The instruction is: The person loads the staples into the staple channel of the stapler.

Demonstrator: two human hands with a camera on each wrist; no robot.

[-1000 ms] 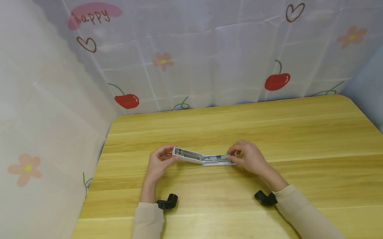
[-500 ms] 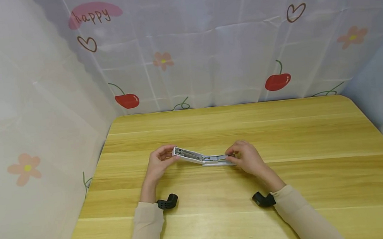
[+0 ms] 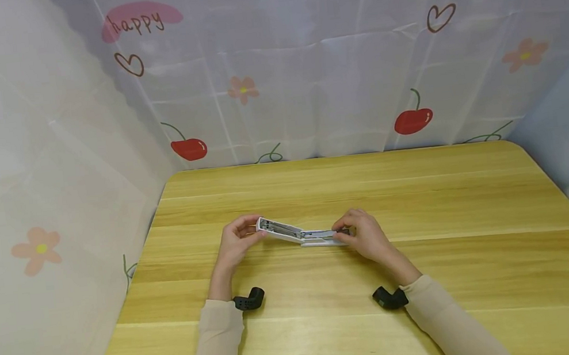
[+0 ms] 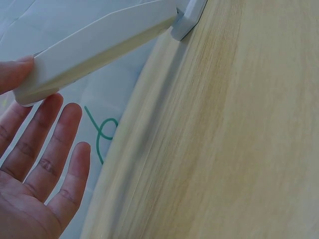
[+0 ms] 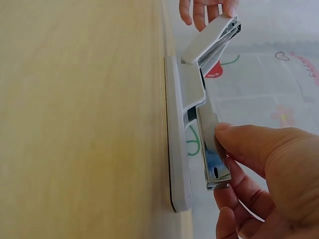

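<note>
A white stapler (image 3: pixel 324 243) lies folded wide apart on the table, its base flat and its top cover (image 4: pixel 99 42) tilted up to the left. My left hand (image 3: pixel 234 245) holds the cover's free end between thumb and fingertips; its other fingers are loosely extended in the left wrist view. My right hand (image 3: pixel 370 236) is at the base's right end. In the right wrist view its thumb and fingers pinch a grey strip of staples (image 5: pixel 210 117) at the metal magazine (image 5: pixel 218 174), which stands a little apart from the white base (image 5: pixel 178 149). The fingers partly hide the strip.
The wooden table (image 3: pixel 299 315) has its far edge close to a printed curtain (image 3: pixel 307 100) with cherries and hearts. Black wrist cameras (image 3: pixel 250 299) sit on both forearms, above beige sleeves (image 3: pixel 218 340).
My right hand has shifted slightly left along the magazine, with the grey strip of staples moving toward the hinge. My left hand and the stapler's cover have stayed in place.
</note>
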